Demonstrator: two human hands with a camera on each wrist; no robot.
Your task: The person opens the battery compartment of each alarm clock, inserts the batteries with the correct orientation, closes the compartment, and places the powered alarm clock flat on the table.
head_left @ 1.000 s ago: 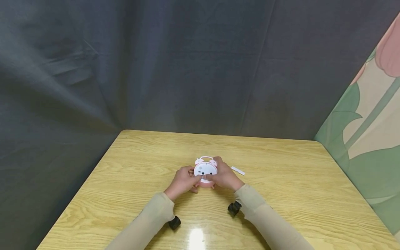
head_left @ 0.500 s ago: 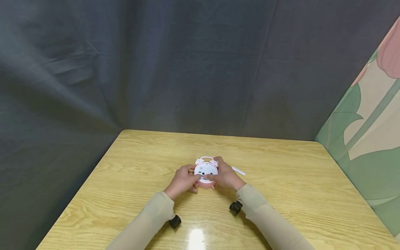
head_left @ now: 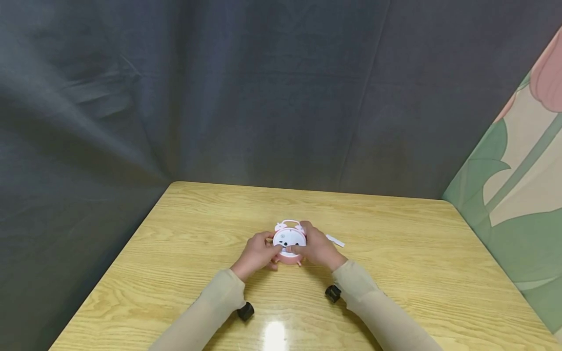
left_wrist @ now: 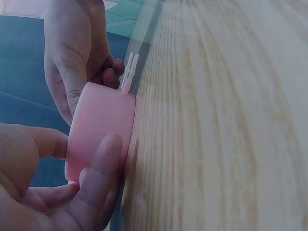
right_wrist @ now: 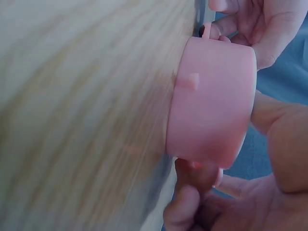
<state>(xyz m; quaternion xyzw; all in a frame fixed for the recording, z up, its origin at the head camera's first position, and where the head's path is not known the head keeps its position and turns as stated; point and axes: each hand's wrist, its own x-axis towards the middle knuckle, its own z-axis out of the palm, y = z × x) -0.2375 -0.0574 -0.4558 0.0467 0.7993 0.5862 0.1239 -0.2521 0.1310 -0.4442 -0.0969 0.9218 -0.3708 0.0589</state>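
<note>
A small pink alarm clock point(head_left: 291, 236) with two bells and a handle lies flat on the table, its white back with black knobs facing up. My left hand point(head_left: 258, 254) grips its left side, fingers along the pink rim and thumb on the white back. On the right side my right hand point(head_left: 319, 247) holds it too, thumb pressing low on the back near the left thumb. The thumbs partly hide a recess there; what lies in it I cannot tell. Both wrist views show the pink side wall point(left_wrist: 102, 120) between the two hands.
A narrow white plastic strip point(head_left: 335, 241) lies on the wooden table point(head_left: 395, 273), just right of the right hand. Dark cloth point(head_left: 281, 97) hangs behind the table and down its left side. A flower-patterned cloth point(head_left: 527, 204) borders the right.
The hands and clock stay almost where they were, both thumbs still on its back. The right wrist with its black camera has shifted slightly to the right.
</note>
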